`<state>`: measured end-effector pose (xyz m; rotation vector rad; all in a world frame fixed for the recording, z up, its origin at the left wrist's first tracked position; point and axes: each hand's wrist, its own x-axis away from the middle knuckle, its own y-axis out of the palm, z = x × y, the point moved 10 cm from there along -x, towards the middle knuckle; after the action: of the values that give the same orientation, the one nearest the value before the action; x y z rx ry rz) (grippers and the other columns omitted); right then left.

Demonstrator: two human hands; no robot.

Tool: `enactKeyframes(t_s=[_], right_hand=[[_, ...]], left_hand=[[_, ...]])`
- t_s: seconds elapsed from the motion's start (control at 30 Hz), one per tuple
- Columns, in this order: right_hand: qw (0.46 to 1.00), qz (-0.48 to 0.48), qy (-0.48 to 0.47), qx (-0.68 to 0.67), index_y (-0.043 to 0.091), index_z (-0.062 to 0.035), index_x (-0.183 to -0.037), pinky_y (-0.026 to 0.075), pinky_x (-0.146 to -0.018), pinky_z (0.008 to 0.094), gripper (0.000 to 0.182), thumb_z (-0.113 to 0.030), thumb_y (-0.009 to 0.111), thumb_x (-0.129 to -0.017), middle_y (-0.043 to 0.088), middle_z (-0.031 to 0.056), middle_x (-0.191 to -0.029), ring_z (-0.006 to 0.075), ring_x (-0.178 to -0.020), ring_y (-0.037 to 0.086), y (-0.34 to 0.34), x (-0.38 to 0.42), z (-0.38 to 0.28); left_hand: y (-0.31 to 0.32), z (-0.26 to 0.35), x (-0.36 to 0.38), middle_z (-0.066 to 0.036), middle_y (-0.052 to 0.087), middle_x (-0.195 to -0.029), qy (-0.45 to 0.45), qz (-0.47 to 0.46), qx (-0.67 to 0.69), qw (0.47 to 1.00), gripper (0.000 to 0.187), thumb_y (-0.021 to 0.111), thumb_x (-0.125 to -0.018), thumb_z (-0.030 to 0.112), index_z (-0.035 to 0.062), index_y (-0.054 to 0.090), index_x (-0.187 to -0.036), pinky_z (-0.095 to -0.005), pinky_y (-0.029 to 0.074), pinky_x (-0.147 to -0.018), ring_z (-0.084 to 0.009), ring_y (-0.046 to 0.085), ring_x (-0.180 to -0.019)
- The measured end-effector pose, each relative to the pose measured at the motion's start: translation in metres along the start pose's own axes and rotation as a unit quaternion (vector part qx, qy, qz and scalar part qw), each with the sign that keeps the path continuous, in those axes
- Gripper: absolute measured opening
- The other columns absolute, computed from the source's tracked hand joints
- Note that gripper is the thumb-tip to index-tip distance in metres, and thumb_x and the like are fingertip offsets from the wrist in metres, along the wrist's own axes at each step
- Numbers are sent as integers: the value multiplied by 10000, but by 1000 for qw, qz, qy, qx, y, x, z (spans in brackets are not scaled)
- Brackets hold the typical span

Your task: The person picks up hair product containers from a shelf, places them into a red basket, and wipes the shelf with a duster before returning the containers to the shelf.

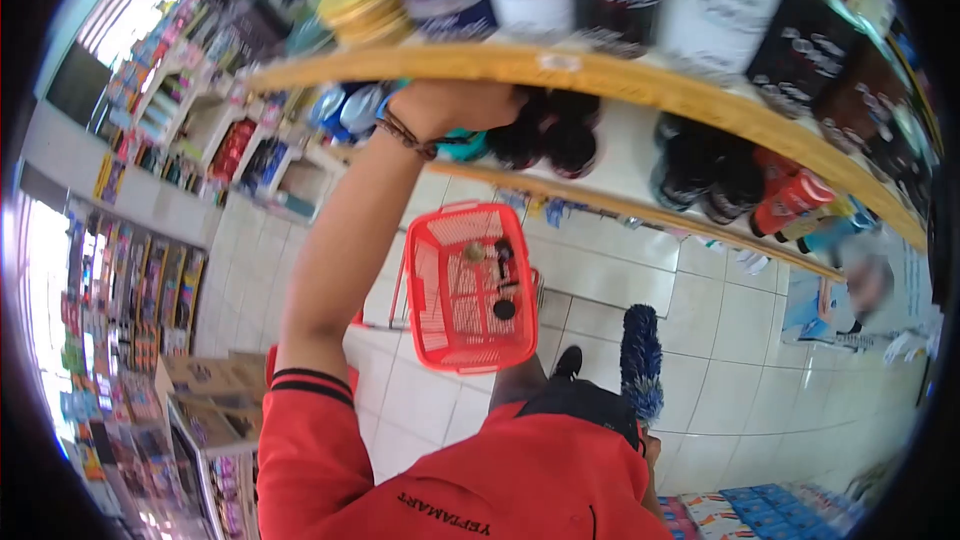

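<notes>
My left hand (465,105), a dark bracelet at its wrist, reaches under the upper shelf board (560,62) among the items on the level below. Its fingers are hidden or blurred, so what it holds, if anything, cannot be made out. Dark round containers (570,140) stand just right of it, with a teal item (463,146) beneath. Low at my right side, my right hand (652,448) is closed around the lower end of a blue and grey fluffy duster (641,365), which points forward over the tiled floor.
A red basket (425,290) with a few small items stands below the shelf in front of me. Black and white tubs (720,5) line the upper shelf. Red bottles (793,202) are on the lower level at right. Cardboard boxes (205,380) and stocked shelves are at left.
</notes>
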<state>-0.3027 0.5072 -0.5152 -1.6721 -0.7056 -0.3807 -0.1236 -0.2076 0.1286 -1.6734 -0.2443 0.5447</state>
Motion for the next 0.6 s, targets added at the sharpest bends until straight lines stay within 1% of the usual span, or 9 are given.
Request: enactKeyframes(t_s=[0.07,0.1,0.17,0.23,0.37,0.43,0.47,0.5,0.6], right_hand=[[998,12,-35,48,743,63,-808,501,-738,562,592,-490,627,-983,695,305,-771,470,-810,714,-18,5,-1],[998,5,-40,57,743,61,-806,499,-736,562,591,-491,627,-983,694,304,-768,469,-806,713,-26,10,-7],[997,-5,-46,69,743,58,-803,497,-731,562,591,-493,627,-982,691,302,-764,468,-796,710,-38,13,-20],[995,-10,-48,82,742,55,-799,494,-726,562,590,-494,627,-982,689,300,-760,467,-787,707,-51,16,-31],[991,-14,-52,124,741,49,-793,488,-716,563,589,-498,627,-981,684,297,-751,464,-769,700,-91,25,-54],[988,-13,-58,144,740,46,-790,485,-712,563,589,-499,627,-981,681,295,-746,462,-760,697,-104,24,-70],[987,-10,-59,151,740,44,-788,484,-709,563,589,-500,627,-981,680,294,-744,461,-755,696,-108,21,-76],[986,-6,-59,158,740,43,-786,482,-707,563,588,-501,627,-981,679,293,-742,461,-751,694,-112,18,-79],[982,8,-56,178,739,38,-781,478,-700,563,588,-503,627,-980,675,290,-735,459,-737,690,-124,6,-74]], left_hand=[[-43,28,40,-232,710,-1133,-105,65,48,991,339,714,-890,240,43,708,-1166,-508,565,-853,-435,661,-1071],[-69,55,61,-211,723,-1031,19,224,41,973,316,727,-789,99,33,716,-1098,-450,561,-810,-392,682,-993],[-81,83,110,-190,705,-1024,48,320,176,930,310,721,-764,20,47,713,-1073,-451,534,-868,-391,656,-998],[-29,75,164,-148,691,-998,-25,324,266,908,292,716,-759,-35,47,697,-1038,-457,530,-863,-370,648,-956],[219,17,268,-233,700,-1043,-358,197,339,847,295,746,-815,99,-1,686,-1086,-467,567,-855,-421,675,-944],[378,31,342,-279,698,-1049,-510,-144,319,786,504,808,-789,224,-7,647,-1207,-460,566,-946,-440,680,-1018],[436,46,368,-282,679,-1135,-522,-203,336,758,619,840,-754,267,-3,609,-1261,-460,570,-962,-431,672,-1081],[477,64,385,-284,660,-1222,-528,-262,353,727,735,871,-720,310,0,571,-1315,-461,573,-978,-421,664,-1145],[479,93,382,-257,557,-1406,-604,-308,278,681,813,885,-698,315,5,531,-1360,-485,589,-953,-406,619,-1254]])
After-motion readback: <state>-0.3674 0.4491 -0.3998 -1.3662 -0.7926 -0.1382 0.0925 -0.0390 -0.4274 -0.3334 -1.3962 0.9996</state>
